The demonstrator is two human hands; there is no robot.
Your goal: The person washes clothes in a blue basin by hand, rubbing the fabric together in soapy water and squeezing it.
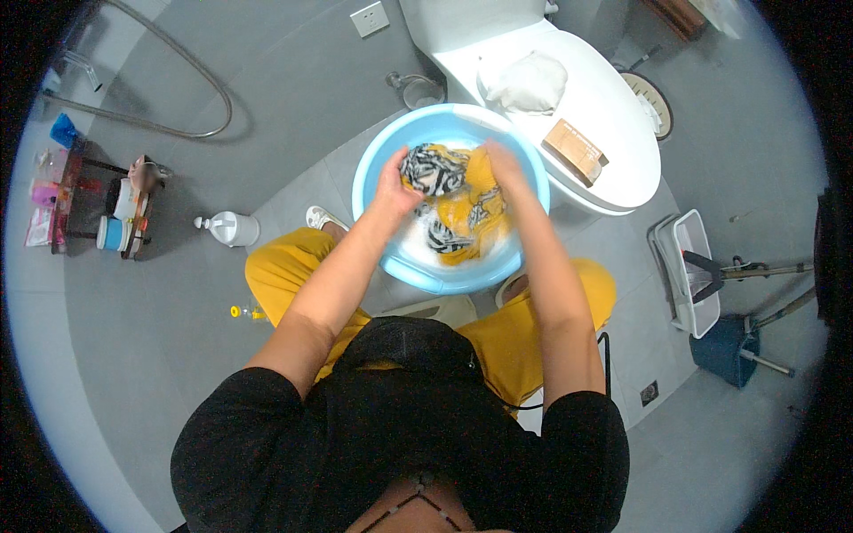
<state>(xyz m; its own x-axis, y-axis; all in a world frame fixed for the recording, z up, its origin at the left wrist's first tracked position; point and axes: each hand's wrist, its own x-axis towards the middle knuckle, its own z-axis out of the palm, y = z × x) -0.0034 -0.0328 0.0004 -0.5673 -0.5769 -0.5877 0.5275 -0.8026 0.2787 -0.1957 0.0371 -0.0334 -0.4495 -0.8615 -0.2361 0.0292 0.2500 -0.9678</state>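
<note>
Before me stands a light blue plastic basin [408,268] holding sudsy water. In it lies a wet yellow cloth garment [456,212] with black-and-white patterned parts. My left hand [398,183] grips a bunched patterned part [434,166] on the basin's left side, thumb towards me. At the right, my right hand [504,165] has hold of the yellow fabric; it is slightly blurred and its fingertips are partly hidden. The lower folds of the garment rest in the white foam [414,241].
Close behind the basin's right rim is a white toilet [626,156], with a white cloth bundle [533,81] and a brown box [574,152] on its lid. A white pump bottle [233,229] stands at left, near a shelf rack [93,200]. At right are a white bin [696,273] and a dustpan [726,350].
</note>
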